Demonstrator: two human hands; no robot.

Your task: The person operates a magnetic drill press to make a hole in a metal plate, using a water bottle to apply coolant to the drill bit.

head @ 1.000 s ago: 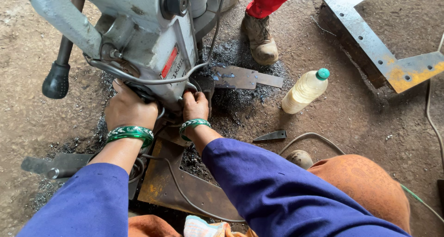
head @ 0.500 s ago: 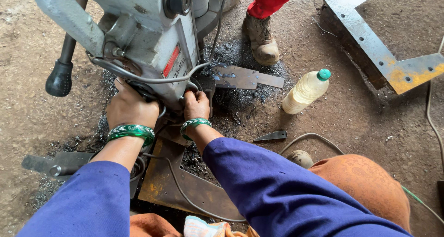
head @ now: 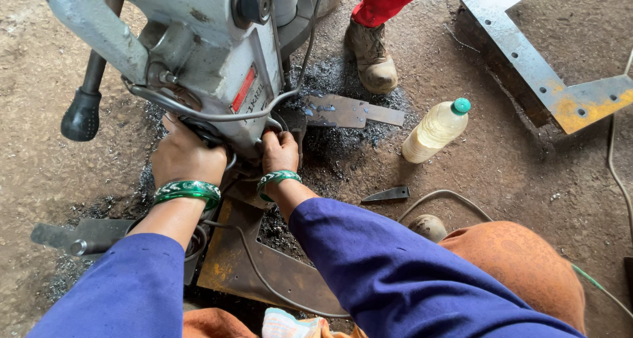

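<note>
drill bit hidden under magnetic drill (head: 217, 61); left hand (head: 186, 156) fingertips tucked beneath it; bystander (head: 372, 21) cut off above shin; right hand (head: 279, 151) grip unclear.

Packed tight at upper centre: grey drill machine (head: 217, 61) bulking over both hands, left hand (head: 186, 154) and right hand (head: 280, 151) wedged under its base. Black handle knob (head: 82, 116) blocking the upper left. Loose cable (head: 264, 278) looping across the rusty plate (head: 250, 262) below. Open dirt at centre right, past the plastic bottle (head: 435, 130) and a boot (head: 372, 54) up top.
</note>
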